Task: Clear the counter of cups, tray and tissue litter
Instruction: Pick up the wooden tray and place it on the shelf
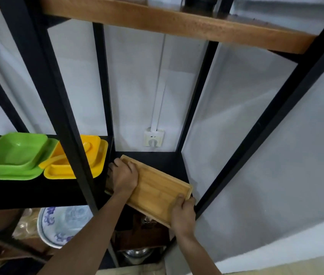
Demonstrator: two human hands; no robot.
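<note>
Black metal shelving w/ wooden boards stands against a pale wall; a wall socket sits just above the black shelf. Below the socket, a wooden tray lies angled on that shelf, its near corner overhanging the edge. Left hand rests flat, fingers spread, on the tray's left end. Right hand grips the tray's near right corner, thumb on top. Left of the tray: yellow dishes, then green dishes.
</note>
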